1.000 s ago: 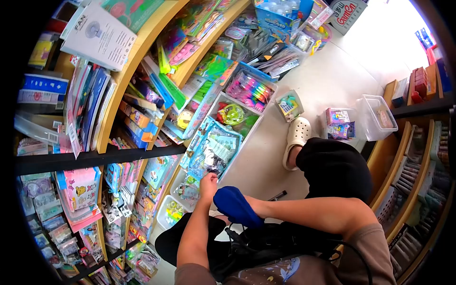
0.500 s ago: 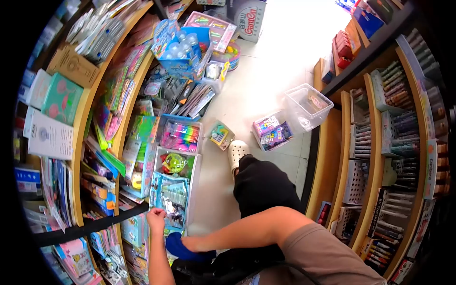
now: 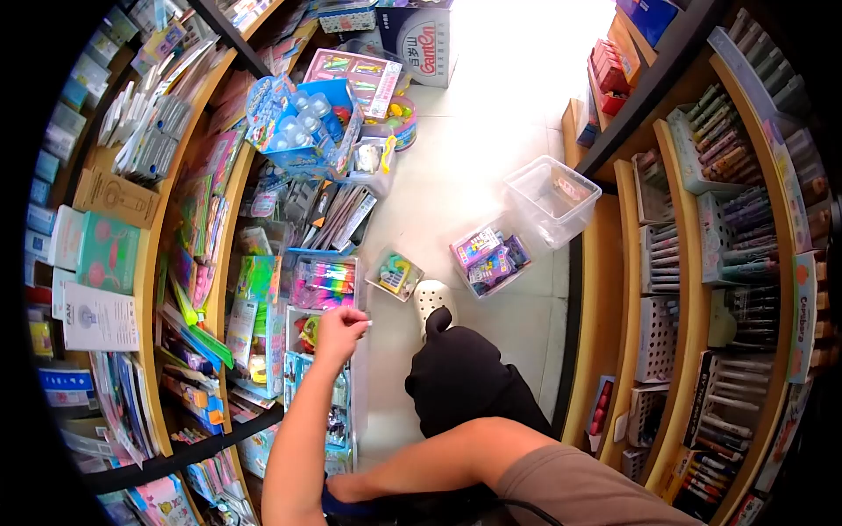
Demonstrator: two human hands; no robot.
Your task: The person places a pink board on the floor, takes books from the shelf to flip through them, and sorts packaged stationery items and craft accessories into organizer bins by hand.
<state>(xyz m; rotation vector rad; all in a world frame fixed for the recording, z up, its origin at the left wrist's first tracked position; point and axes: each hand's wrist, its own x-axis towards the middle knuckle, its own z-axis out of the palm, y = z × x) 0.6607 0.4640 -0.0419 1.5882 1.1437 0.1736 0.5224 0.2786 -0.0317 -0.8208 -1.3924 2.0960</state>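
Observation:
My left hand [image 3: 338,337] is closed in a pinch, with a small white thing [image 3: 368,323] showing at the fingertips, too small to name. The hand is over the row of bins by the left shelf. Just beyond it lies a clear bin of rainbow-coloured items [image 3: 323,282]. A bin with a green and red toy [image 3: 309,333] is partly hidden behind the hand. To its right, on the floor, sits a small open box [image 3: 395,273] with a yellow pack inside. My right hand is out of view.
Crowded shelves of stationery line the left, with pen racks [image 3: 732,237] on the right. On the floor stand an empty clear tub [image 3: 551,202] and a box of purple packs [image 3: 489,260]. A cream clog [image 3: 433,305] is on one foot. A large carton [image 3: 419,44] stands farther back.
My left hand has moved up and to the right, from the lower bins toward the rainbow-coloured items. The small white thing now shows at its fingertips. The whole view has shifted slightly.

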